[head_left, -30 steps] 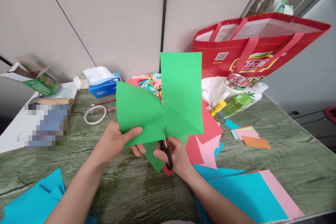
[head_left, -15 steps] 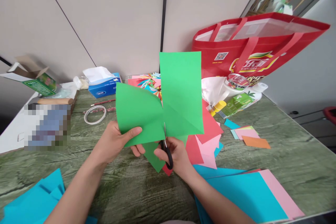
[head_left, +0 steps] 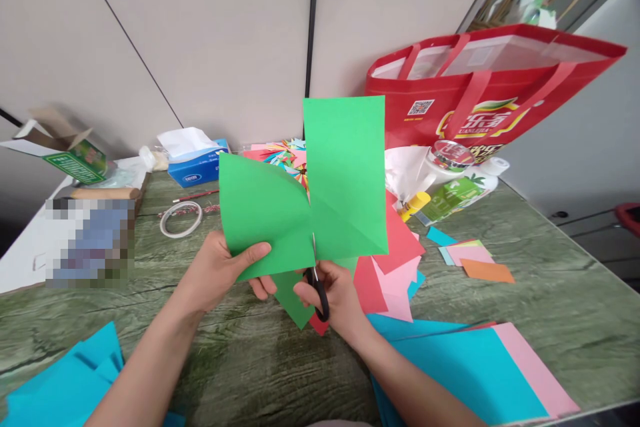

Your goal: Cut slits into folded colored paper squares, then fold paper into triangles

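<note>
A sheet of green paper [head_left: 267,213] is held up above the table, split by a cut that runs from its far edge down toward me. My left hand [head_left: 220,273] pinches its left half, thumb on top and fingers underneath; that half curls upward. In my right hand [head_left: 335,293] are black-handled scissors [head_left: 323,300], their blades at the near end of the cut and looking nearly closed. The right half of the sheet stands out flat beyond the blades. Under the hands lies another green piece [head_left: 291,300], partly hidden, among red and pink sheets [head_left: 400,283].
Blue sheets [head_left: 460,367] lie at the near right, more blue paper [head_left: 70,380] at the near left. Behind are a tissue box [head_left: 197,167], a tape roll [head_left: 181,219] and folded colored paper. A red bag [head_left: 425,107], a glue stick [head_left: 415,205] and small paper strips [head_left: 487,270] sit right.
Almost nothing differs. The far edges of the green paper have risen very slightly; both hands and the scissors stay in place.
</note>
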The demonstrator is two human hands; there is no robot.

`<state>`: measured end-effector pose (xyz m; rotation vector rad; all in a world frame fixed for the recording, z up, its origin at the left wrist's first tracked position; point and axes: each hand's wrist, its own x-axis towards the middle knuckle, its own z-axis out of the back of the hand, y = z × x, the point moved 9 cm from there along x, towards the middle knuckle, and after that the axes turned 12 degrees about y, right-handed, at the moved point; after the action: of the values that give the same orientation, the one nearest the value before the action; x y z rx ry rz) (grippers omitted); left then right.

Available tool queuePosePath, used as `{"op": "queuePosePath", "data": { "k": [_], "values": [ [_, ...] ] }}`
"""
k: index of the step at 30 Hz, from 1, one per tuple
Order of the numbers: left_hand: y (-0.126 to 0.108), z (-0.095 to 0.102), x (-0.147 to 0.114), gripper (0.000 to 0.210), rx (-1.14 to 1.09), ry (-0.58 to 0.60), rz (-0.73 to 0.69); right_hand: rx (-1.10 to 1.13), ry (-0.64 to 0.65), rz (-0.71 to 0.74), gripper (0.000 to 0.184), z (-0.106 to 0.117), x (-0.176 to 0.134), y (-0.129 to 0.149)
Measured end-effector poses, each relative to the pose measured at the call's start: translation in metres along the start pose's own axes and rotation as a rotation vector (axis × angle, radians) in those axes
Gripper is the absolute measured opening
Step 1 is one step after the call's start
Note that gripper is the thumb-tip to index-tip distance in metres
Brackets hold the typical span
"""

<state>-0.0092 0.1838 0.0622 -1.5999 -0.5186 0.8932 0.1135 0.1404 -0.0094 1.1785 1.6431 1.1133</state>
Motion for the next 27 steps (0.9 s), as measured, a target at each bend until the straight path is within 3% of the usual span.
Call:
{"op": "queuePosePath", "data": {
  "k": [14, 21, 27],
  "values": [
    [0.003, 0.001, -0.002, 0.02, 0.015, 0.001, 0.003, -0.009, 0.013, -0.009, 0.037, -0.001, -0.001, -0.004],
    [0.007, 0.003, -0.001, 0.021, 0.008, -0.016, 0.019, 0.05, 0.134, 0.062, 0.034, -0.01, 0.002, 0.007],
    [0.004, 0.011, -0.003, 0.023, 0.041, -0.05, 0.033, 0.09, 0.276, -0.042, 0.035, -0.019, -0.001, 0.002]
  ]
}}
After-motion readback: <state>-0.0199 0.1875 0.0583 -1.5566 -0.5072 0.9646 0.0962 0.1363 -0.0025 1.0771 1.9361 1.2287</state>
